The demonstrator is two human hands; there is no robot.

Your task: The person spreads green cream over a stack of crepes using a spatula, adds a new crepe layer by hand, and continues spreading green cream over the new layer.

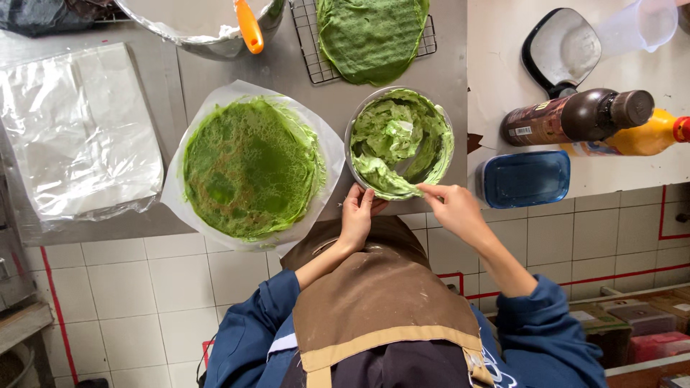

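Pinching at the near rim of the steel bowl, the right hand has thumb and forefinger closed together at the edge of the green cream; whether a thin tool sits between them cannot be told. The left hand has its fingers curled against the same near rim, thumb to the outside, apparently steadying the bowl so that it does not slide on the metal.

Item, bowl: round, steel, standing on the steel counter at its near edge, directly in front of the person; cream smeared up the walls, a bare patch of metal showing low on the right.

Item, green crepe: flat, lacy, browned in places, laid on a round sheet of white paper, just left of the bowl and close enough to be reached without stepping.

Item, further green crepes draped over a wire rack, beyond the bowl, likely to cool.

Item, large mixing bowl with an orange-handled utensil leaning in it, far left of the rack.

Item, clear plastic wrap, crumpled flat, at the counter's left.

Item, white side surface on the right: blue-lidded box, dark brown bottle and yellow bottle lying on their sides, a black scale, a clear jug.

Item, brown apron over blue sleeves, floor tiles below.
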